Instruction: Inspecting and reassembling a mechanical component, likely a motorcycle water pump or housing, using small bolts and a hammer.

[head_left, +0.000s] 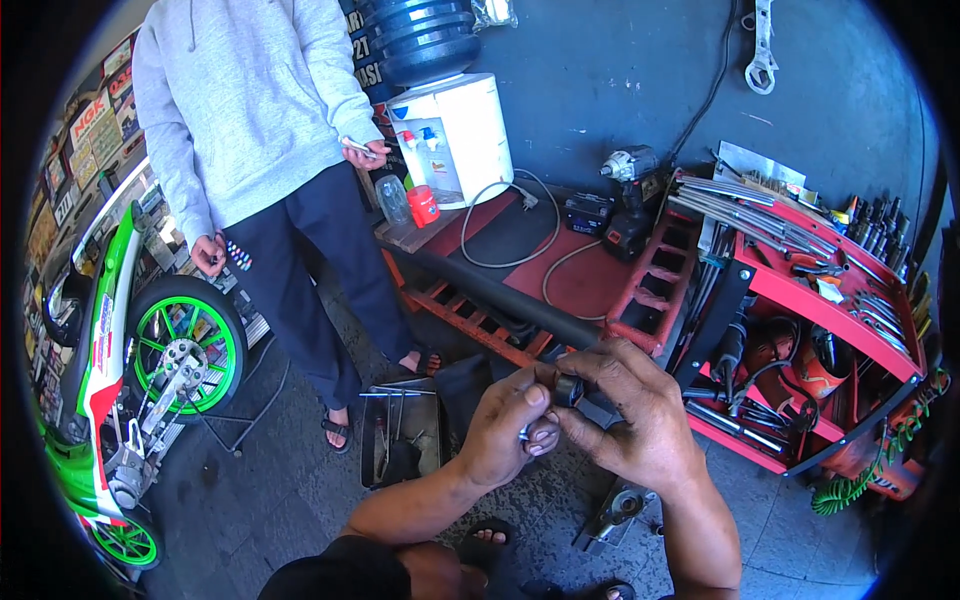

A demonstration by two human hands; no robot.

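In front of me my two hands meet over a small dark cylindrical metal part. My right hand pinches it between thumb and fingers from the right. My left hand is closed against its left side, with the fingers curled. A tiny shiny bit shows between the curled left fingers, too small to name. Below my right wrist, a grey metal engine part with a round opening rests on the floor. Left of my hands lies a metal tray holding several long tools.
A person in a grey hoodie stands front left, beside a green-wheeled motorbike. Ahead, a bench carries a white water dispenser and a cordless impact wrench. A red tool cart stands at the right.
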